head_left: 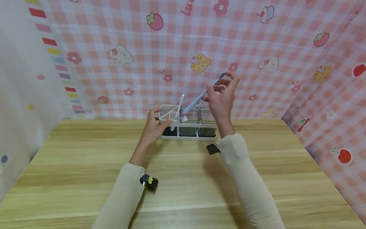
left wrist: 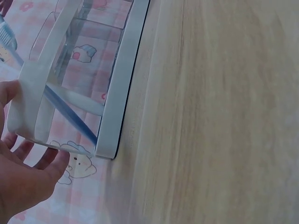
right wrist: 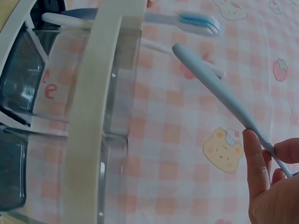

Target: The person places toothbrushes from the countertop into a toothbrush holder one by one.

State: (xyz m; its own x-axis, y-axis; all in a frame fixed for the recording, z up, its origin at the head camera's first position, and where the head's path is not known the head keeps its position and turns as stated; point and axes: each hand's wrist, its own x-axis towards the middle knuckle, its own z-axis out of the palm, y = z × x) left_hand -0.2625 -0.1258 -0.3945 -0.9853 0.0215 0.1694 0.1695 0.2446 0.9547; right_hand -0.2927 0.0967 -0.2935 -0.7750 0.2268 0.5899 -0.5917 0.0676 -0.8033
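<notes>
A white toothbrush holder (head_left: 197, 126) with clear cups (right wrist: 21, 77) stands at the back of the table. My left hand (head_left: 154, 127) grips its left end, thumb in front and fingers behind. Inside the left section, a white toothbrush (head_left: 181, 102) leans upright beside a blue toothbrush (left wrist: 70, 116), whose bristle head (right wrist: 198, 23) sticks out over the rim. Above and right of the holder, my right hand (head_left: 223, 98) pinches a light blue toothbrush (head_left: 197, 101) near its head. Its handle (right wrist: 215, 88) slants down-left, the end apart from the holder in the right wrist view.
The wooden table (head_left: 177, 197) reaches forward from the holder. Close behind hangs a pink checked cloth (head_left: 171, 63) with cartoon prints, and it continues along the right side. At the left hangs pale cloth (head_left: 20, 95). Each wrist wears a black strap device (head_left: 150, 183).
</notes>
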